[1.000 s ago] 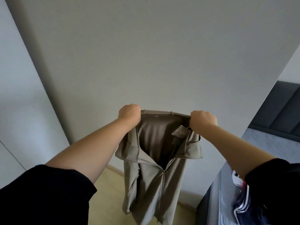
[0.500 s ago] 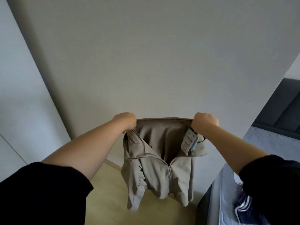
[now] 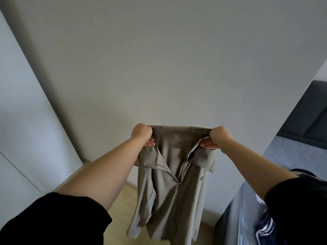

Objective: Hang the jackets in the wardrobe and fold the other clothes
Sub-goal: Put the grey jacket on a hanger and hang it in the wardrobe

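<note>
Left hand (image 3: 142,134) and right hand (image 3: 219,137) are clenching the jacket (image 3: 169,200) collar. Hem is hanging straight below; label (image 3: 176,136) between grips seems illegible.

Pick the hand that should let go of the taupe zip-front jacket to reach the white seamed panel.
Left, probably. The left hand is on the side of the white seamed panel, while the right hand is toward the pale blue bed. Both grip the taupe zip-front jacket at its collar.

Plain grey wall (image 3: 159,59) ahead, pale wood floor (image 3: 123,200) below, perhaps a wardrobe door (image 3: 21,121) left, bed (image 3: 292,152) right.
</note>
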Demonstrator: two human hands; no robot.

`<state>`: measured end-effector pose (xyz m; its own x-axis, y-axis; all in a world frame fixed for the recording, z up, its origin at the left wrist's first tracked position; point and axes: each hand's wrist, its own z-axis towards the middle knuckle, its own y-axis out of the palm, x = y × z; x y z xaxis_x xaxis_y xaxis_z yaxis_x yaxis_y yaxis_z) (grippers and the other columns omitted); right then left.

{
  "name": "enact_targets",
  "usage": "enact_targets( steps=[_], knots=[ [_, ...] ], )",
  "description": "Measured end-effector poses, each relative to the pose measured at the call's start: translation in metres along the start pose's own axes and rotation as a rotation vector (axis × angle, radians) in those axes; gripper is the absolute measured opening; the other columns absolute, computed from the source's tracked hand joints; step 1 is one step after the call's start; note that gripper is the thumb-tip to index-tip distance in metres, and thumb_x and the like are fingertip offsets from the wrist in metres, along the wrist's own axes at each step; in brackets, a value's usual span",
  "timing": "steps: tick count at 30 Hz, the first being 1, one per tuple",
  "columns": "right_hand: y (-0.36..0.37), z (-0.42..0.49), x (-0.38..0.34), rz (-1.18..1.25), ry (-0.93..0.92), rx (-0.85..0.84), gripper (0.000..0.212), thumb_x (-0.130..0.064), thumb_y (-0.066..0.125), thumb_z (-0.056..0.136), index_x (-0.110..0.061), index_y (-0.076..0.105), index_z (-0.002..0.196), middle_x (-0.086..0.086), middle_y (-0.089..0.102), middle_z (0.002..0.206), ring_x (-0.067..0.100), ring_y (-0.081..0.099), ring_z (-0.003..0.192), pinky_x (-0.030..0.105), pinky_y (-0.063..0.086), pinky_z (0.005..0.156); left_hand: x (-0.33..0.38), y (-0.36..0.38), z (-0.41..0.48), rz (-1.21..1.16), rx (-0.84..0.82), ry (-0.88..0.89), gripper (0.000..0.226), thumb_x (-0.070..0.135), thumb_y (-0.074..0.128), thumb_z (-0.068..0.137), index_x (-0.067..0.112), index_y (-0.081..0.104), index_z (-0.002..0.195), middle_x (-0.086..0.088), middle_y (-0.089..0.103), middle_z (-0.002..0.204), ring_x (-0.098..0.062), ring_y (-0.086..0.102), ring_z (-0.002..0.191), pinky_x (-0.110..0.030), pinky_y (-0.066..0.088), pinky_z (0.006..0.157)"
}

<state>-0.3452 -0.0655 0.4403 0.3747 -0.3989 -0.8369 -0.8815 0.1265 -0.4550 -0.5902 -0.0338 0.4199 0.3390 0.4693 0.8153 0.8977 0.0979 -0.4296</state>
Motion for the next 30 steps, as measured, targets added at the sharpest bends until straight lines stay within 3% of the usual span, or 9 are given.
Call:
enact_targets(
  steps=[3, 5, 8, 11, 14, 19, 23, 27, 30],
  knots=[
    [-0.007, 0.019, 0.014, -0.019, -0.038, 0.005, 0.021, -0.002, 0.053, 0.088, -0.002, 0.056, 0.068, 0.014, 0.069, 0.065, 0.018, 0.065, 0.050, 0.023, 0.055, 0.047, 0.002, 0.017, 0.010, -0.206, -0.021, -0.053, 0.046, 0.004, 0.042, 0.096, -0.002, 0.054, 0.052, -0.009, 0.066, 0.053, -0.030, 0.065, 0.067, -0.034, 0.055, 0.071],
    [-0.011, 0.026, 0.023, -0.045, -0.073, -0.028, 0.021, -0.005, 0.066, 0.084, -0.002, 0.058, 0.065, 0.012, 0.066, 0.063, 0.018, 0.065, 0.054, 0.025, 0.057, 0.050, 0.003, 0.031, 0.008, -0.292, -0.003, -0.091, 0.036, 0.006, 0.040, 0.097, -0.012, 0.057, 0.072, -0.023, 0.066, 0.086, -0.039, 0.065, 0.092, -0.042, 0.052, 0.071],
    [-0.017, 0.025, 0.033, -0.051, -0.107, -0.011, 0.021, -0.001, 0.065, 0.083, -0.003, 0.060, 0.062, 0.012, 0.065, 0.063, 0.025, 0.066, 0.063, 0.036, 0.060, 0.069, -0.001, 0.047, -0.002, -0.279, 0.056, -0.019, 0.028, 0.012, 0.037, 0.098, -0.007, 0.058, 0.095, -0.020, 0.060, 0.088, -0.036, 0.065, 0.087, -0.039, 0.051, 0.060],
    [-0.025, 0.009, 0.044, -0.022, -0.168, 0.111, 0.029, -0.001, 0.053, 0.086, -0.004, 0.063, 0.059, 0.016, 0.068, 0.065, 0.035, 0.068, 0.074, 0.047, 0.057, 0.078, -0.004, 0.055, -0.019, -0.223, 0.069, 0.042, 0.034, 0.018, 0.032, 0.098, -0.003, 0.056, 0.109, -0.022, 0.063, 0.104, -0.034, 0.062, 0.099, -0.044, 0.052, 0.088],
    [-0.035, -0.019, 0.051, 0.009, -0.210, 0.247, 0.035, -0.002, 0.046, 0.086, -0.007, 0.060, 0.054, 0.016, 0.068, 0.064, 0.037, 0.067, 0.074, 0.043, 0.057, 0.073, -0.002, 0.059, -0.042, -0.210, 0.043, 0.085, 0.041, 0.021, 0.031, 0.098, -0.004, 0.052, 0.123, -0.025, 0.055, 0.126, -0.037, 0.054, 0.116, -0.044, 0.044, 0.100],
    [-0.053, -0.097, 0.067, 0.069, -0.263, 0.495, 0.027, -0.006, 0.043, 0.089, 0.006, 0.066, 0.080, 0.021, 0.067, 0.080, 0.027, 0.056, 0.066, 0.030, 0.045, 0.059, -0.007, 0.056, -0.123, -0.262, -0.040, 0.217, 0.039, 0.015, 0.032, 0.098, 0.002, 0.044, 0.132, -0.022, 0.050, 0.132, -0.036, 0.051, 0.120, -0.044, 0.045, 0.100],
    [-0.068, -0.178, 0.088, 0.117, -0.315, 0.683, 0.026, -0.007, 0.042, 0.089, 0.004, 0.063, 0.079, 0.017, 0.060, 0.074, 0.024, 0.049, 0.064, 0.028, 0.036, 0.054, -0.022, 0.046, -0.201, -0.296, -0.065, 0.292, 0.042, 0.028, 0.029, 0.100, 0.010, 0.041, 0.136, -0.018, 0.045, 0.137, -0.035, 0.046, 0.123, -0.046, 0.037, 0.105],
    [-0.086, -0.253, 0.117, 0.179, -0.327, 0.823, 0.026, -0.007, 0.038, 0.090, 0.002, 0.054, 0.071, 0.009, 0.051, 0.063, 0.021, 0.043, 0.059, 0.030, 0.035, 0.054, -0.036, 0.043, -0.276, -0.175, -0.070, 0.380, 0.050, 0.030, 0.024, 0.102, 0.021, 0.016, 0.151, -0.010, 0.020, 0.155, -0.031, 0.020, 0.140, -0.041, 0.013, 0.114],
    [-0.108, -0.295, 0.139, 0.186, -0.309, 0.912, 0.026, -0.005, 0.038, 0.089, -0.004, 0.049, 0.065, 0.003, 0.046, 0.058, 0.015, 0.039, 0.054, 0.025, 0.031, 0.047, -0.043, 0.056, -0.319, -0.145, -0.111, 0.394, 0.053, 0.023, 0.024, 0.103, 0.024, 0.003, 0.152, -0.007, 0.016, 0.157, -0.029, 0.021, 0.140, -0.035, 0.017, 0.108]
  ],
)
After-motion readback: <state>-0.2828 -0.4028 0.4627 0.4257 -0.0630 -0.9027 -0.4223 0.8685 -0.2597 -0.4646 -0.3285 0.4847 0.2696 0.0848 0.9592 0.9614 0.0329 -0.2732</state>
